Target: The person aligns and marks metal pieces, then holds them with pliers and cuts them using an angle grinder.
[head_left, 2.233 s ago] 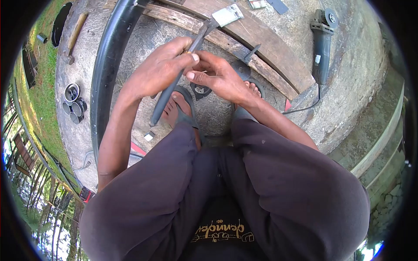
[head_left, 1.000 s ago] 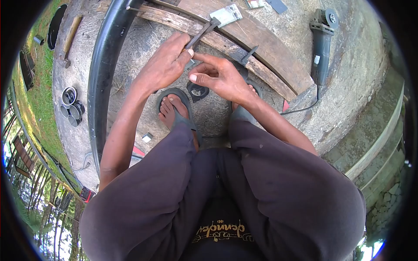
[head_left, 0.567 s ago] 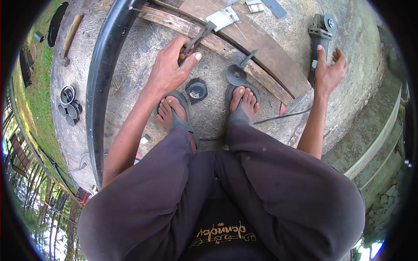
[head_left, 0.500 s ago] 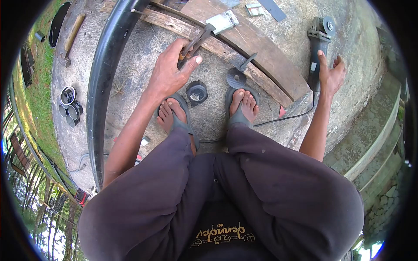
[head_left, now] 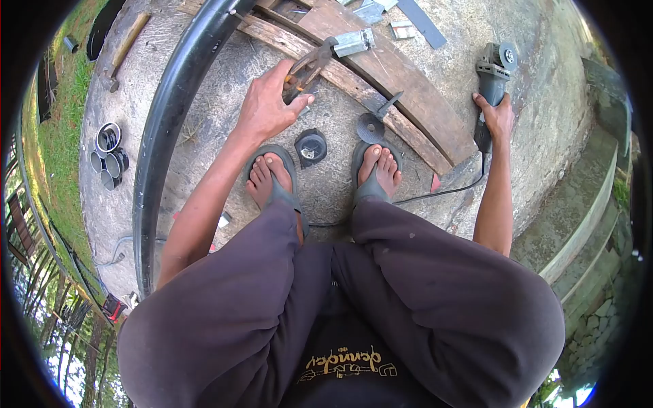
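Observation:
My left hand (head_left: 272, 105) is closed round a pair of pliers (head_left: 309, 66) with orange on the handles. At the pliers' jaws is a small silvery metal piece (head_left: 354, 43), above the wooden boards. On the right, my right hand (head_left: 496, 117) grips the body of a dark angle grinder (head_left: 491, 81), whose disc points away from me. Below the boards, near my feet, lie a round black disc (head_left: 371, 128) and a black ring-shaped part (head_left: 311, 148). A dark pointed metal piece (head_left: 390, 103) rests across the lower board.
A long black curved tube (head_left: 160, 143) runs along the left. Beyond it are a hammer (head_left: 128, 49) and several short pipe rings (head_left: 109, 138). Wooden boards (head_left: 401, 85) lie ahead, with flat metal strips (head_left: 420, 22) past them. The grinder's cord (head_left: 442, 192) crosses the ground towards my feet.
My right hand has left the pliers area, moved right and closed on the grinder. The pliers' handles have spread in my left hand, and the metal piece has turned at the jaws.

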Demonstrator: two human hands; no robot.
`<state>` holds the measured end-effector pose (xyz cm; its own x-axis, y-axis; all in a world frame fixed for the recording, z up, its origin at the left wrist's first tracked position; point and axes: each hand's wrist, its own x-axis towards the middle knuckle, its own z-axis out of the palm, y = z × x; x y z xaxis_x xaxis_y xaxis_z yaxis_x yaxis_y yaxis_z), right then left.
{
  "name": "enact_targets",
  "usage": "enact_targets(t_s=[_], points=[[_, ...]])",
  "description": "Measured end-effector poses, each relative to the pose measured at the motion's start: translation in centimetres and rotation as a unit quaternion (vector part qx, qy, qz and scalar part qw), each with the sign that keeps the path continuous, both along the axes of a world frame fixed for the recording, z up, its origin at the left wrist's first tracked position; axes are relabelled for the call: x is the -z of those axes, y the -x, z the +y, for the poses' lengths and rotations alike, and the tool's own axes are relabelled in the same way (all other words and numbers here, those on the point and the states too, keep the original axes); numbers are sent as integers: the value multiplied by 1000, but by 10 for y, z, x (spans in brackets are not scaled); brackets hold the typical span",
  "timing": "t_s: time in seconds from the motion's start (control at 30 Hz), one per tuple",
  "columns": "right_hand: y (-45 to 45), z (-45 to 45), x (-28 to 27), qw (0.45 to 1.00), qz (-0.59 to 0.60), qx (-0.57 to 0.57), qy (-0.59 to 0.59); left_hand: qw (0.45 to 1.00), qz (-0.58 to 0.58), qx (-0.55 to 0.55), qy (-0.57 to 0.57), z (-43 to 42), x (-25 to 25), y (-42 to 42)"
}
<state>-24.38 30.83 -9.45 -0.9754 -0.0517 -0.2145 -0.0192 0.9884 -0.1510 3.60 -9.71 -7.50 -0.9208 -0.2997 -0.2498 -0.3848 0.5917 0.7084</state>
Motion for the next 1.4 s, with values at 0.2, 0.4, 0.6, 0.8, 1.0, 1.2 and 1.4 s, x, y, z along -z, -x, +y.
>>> enact_targets(t_s=[0.2, 0.4, 0.6, 0.8, 1.0, 1.2, 1.4], points=[[9, 3, 5, 1000, -12, -16, -2, 999, 11, -29, 15, -2, 10, -2], [10, 4, 4, 1000, -14, -17, 12, 998, 31, -37, 41, -1, 10, -6], [9, 0, -8, 999, -17, -18, 27, 990, 74, -52, 111, 6, 1, -12], [-49, -59, -94, 988, -54, -4, 147, 983, 178, 8, 44, 36, -42, -15], [-123, -158, -135, 869, -77, -12, 490, 802, -1, 51, -595, 100, -44, 22], [-145, -200, -149, 614, -289, -43, 733, 751, 28, 153, -642, 91, -74, 28], [-148, -200, -128, 592, -321, -5, 739, 643, -71, 114, -754, 98, -66, 10]])
